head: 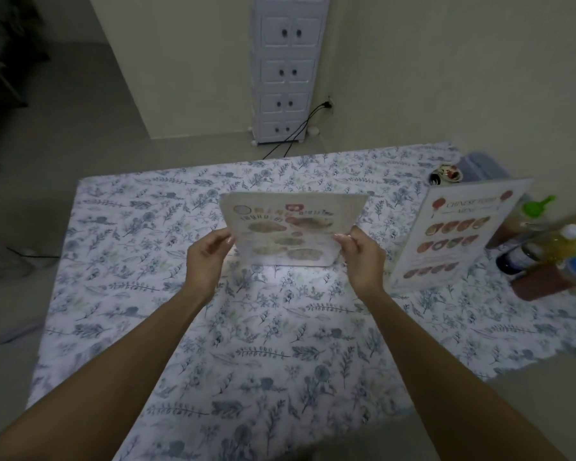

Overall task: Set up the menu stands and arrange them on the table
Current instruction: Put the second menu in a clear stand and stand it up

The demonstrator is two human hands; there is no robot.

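Glossy and stiff, the menu stand sits mid-worktop; your left hand and right hand pinch its side edges, fingers closed. Light, likely slippery: grip low.

Menu stand upright on floral tablecloth, left hand and right hand at its edges.

A menu stand sits mid-table, between both hands. Another menu stand stands right. Bottles lie further right.
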